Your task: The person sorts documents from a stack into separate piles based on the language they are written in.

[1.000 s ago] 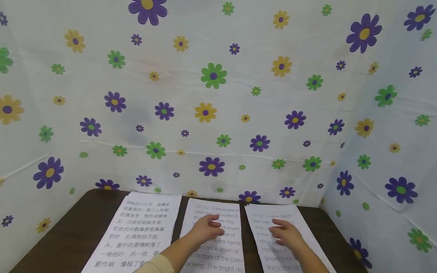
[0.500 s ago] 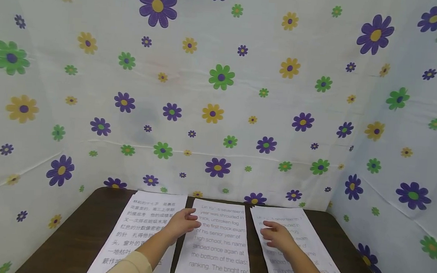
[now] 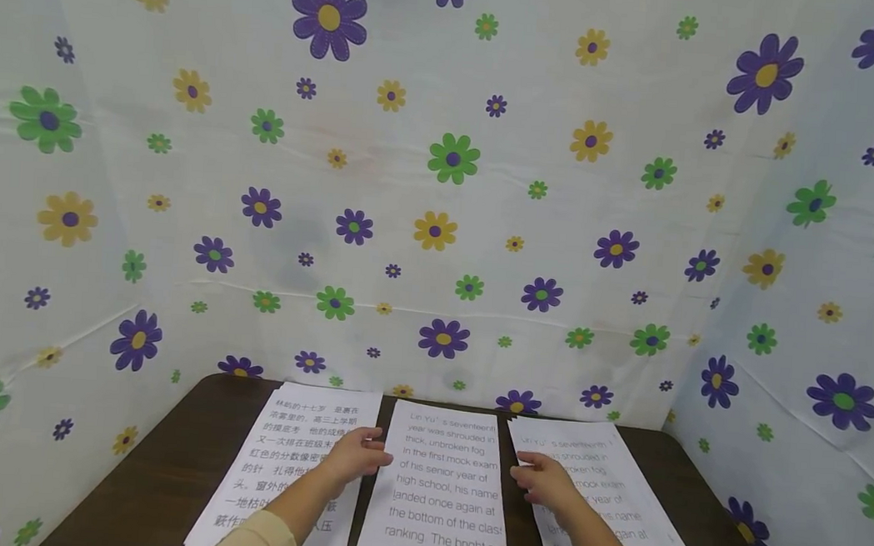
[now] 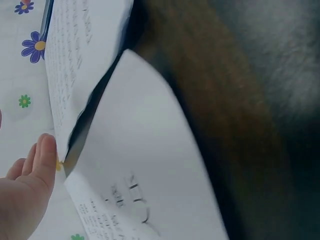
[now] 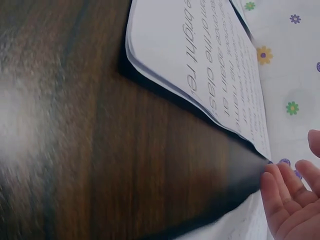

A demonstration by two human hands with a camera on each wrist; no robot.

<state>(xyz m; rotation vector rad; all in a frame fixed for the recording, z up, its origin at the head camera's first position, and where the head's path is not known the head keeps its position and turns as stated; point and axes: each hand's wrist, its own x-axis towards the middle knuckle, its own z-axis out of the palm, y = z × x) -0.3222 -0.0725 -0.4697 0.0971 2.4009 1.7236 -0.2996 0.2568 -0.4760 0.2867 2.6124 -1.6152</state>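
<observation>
Three stacks of printed paper lie side by side. The left stack carries Chinese text; the middle stack and the right stack carry English text. My left hand hovers over the left stack's right side, its fingertips at the middle stack's left edge. Over the right stack's left edge is my right hand, fingertips pointing into the gap beside the middle stack. Both hands have relaxed fingers and hold nothing. In the wrist views, the left hand and right hand show bare fingers beside the paper edges.
The stacks rest on a dark brown wooden table. Behind it and along both sides hangs a white cloth with purple, green and yellow flowers. Narrow strips of wood show between the stacks.
My left hand has moved left, from over the middle stack to its left edge. My right hand has shifted slightly left across the right stack. The head view has turned a little left.
</observation>
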